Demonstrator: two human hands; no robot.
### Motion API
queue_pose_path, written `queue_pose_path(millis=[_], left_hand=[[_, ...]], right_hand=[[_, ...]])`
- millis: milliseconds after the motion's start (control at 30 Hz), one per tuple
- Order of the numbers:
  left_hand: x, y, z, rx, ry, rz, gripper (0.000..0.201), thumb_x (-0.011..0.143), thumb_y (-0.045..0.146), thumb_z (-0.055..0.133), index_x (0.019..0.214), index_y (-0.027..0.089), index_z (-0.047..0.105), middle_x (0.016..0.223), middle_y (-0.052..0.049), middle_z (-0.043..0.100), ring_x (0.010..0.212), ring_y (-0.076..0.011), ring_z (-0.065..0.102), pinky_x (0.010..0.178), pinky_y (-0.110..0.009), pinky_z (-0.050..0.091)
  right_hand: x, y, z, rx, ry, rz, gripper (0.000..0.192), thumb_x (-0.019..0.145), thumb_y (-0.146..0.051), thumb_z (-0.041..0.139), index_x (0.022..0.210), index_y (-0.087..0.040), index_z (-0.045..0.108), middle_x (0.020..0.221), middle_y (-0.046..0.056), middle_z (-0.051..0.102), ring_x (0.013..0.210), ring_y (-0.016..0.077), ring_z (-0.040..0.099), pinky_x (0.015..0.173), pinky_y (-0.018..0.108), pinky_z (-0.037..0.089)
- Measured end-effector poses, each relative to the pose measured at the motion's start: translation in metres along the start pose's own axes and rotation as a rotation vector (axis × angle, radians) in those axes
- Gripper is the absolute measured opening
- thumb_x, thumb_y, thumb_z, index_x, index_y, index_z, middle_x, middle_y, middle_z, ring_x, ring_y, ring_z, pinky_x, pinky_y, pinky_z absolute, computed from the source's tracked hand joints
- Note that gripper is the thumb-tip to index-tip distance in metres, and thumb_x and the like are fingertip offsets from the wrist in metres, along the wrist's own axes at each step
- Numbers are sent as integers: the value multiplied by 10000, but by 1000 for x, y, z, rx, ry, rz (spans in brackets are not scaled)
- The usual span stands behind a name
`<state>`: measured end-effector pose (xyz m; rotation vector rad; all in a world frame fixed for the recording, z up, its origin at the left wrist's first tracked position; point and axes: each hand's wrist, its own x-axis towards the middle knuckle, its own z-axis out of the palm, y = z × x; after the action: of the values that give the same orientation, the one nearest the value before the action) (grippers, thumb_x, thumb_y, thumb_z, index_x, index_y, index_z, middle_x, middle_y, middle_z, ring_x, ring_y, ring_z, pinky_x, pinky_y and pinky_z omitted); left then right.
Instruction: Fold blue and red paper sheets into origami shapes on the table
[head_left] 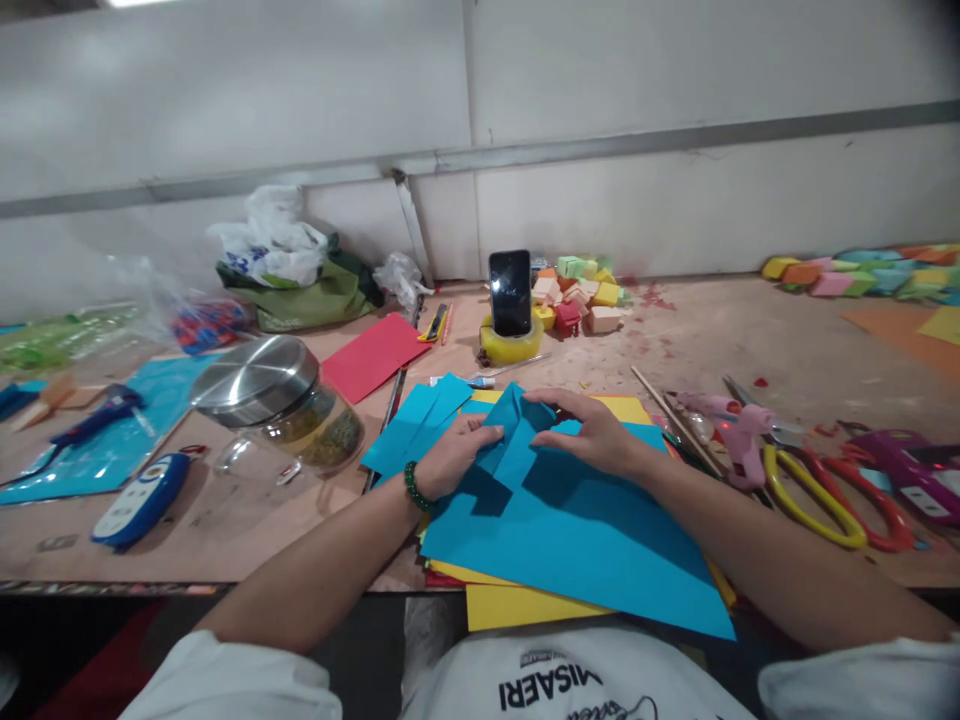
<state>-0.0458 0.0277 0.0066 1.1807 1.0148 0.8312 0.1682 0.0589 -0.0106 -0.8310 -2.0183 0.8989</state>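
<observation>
A folded piece of blue paper (pixel 517 425) sits on top of a large blue sheet (pixel 585 535), which lies over yellow sheets (pixel 517 605) at the table's front edge. My left hand (pixel 454 455), with a green bead bracelet at the wrist, pinches the left side of the fold. Pressing down on the fold's right side is my right hand (pixel 592 430), fingers pointing left. More blue paper pieces (pixel 416 420) lie just left of my left hand.
A glass jar with a steel lid (pixel 281 405) lies on its side at left, near a blue-white device (pixel 139 500). A phone (pixel 510 292) stands in a tape roll (pixel 511 345). Glue gun (pixel 739 430) and scissors (pixel 817 490) lie right. Red paper (pixel 375 355) and coloured paper boxes (pixel 577 295) behind.
</observation>
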Motion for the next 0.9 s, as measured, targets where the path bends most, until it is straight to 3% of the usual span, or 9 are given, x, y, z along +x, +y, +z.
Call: queue_pose_path(millis=[133,233,367,433,533,767,900], left_hand=[[-2,3,0,4,-55,17,370,613,477,770,662,140,625,627,-13,601,561,-115,498,560,-245,405],[-1,1,-1,94,-36,55,380,635,485,767,650,134,622,586,10,557,528,-91,441,532,-231,363],[2,-5,-4,111,39,74,403,699,518,722,642,144,584,548,28,520,502,-86,422,512,-229,342],[4,-7,-7,54,107,74,398,703,521,721,673,147,587,558,23,546,501,-95,451,518,-235,371],[7,-8,-9,-67,185,54,408,649,501,767,758,138,617,624,1,620,530,-116,515,560,-260,437],[3,-8,3,-152,214,80,391,660,373,781,947,150,638,802,-14,685,696,-152,602,665,-274,480],[0,-4,6,-248,192,-11,314,701,306,749,941,164,607,745,10,655,653,-131,593,655,-263,497]], right_hand=[[0,0,-4,-18,-15,10,367,752,-452,736,1038,-232,666,1033,65,710,915,226,670,760,371,575],[2,-3,-6,-17,-18,4,247,801,-455,679,856,-217,640,869,46,697,812,197,668,722,350,581],[4,-3,-11,-162,29,-169,208,862,-364,629,720,-215,605,1007,88,709,962,224,663,831,388,560],[6,-1,-16,-306,61,-283,165,872,-280,613,718,-222,610,1097,91,706,1033,238,641,872,416,544],[7,1,-20,-548,64,-426,173,883,-182,554,728,-233,610,1050,75,735,1019,245,628,844,430,551],[0,-15,-1,-889,-6,-692,246,925,-113,448,981,-185,676,950,85,747,982,240,626,807,390,533],[-3,-21,2,-953,-1,-794,259,961,-153,452,918,-203,703,986,70,752,959,221,629,810,367,508]])
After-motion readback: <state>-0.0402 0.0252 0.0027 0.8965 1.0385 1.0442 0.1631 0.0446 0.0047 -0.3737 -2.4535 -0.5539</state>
